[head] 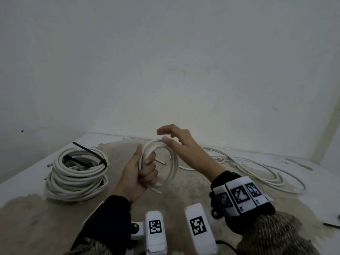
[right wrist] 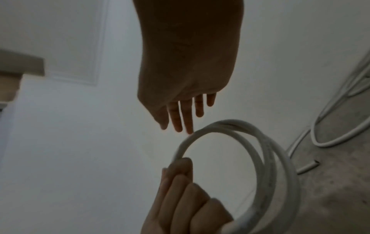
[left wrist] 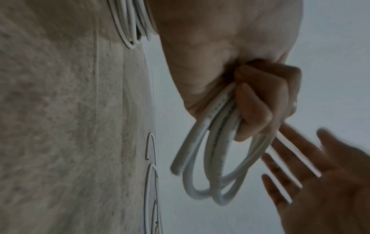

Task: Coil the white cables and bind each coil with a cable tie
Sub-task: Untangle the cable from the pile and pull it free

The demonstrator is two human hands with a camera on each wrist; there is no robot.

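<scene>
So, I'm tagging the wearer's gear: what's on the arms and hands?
Both hands are bare. The right wrist wears a black band carrying white panels printed with black square codes. The left wrist has a dark cuff. Mottled knit sleeves cover both forearms.

Bare, unfurnished room, likely under fit-out or wiring work; exact kind cannot be told. Plain white walls meet in a corner at about 2 o'clock. Work surface is rough, mottled beige with white patchy edges, like raw plaster or concrete. At 10 o'clock, a stack of coiled white cables bound with black cable ties. At 2 o'clock, loose white cables sprawl uncoiled. Dim, flat light.
</scene>
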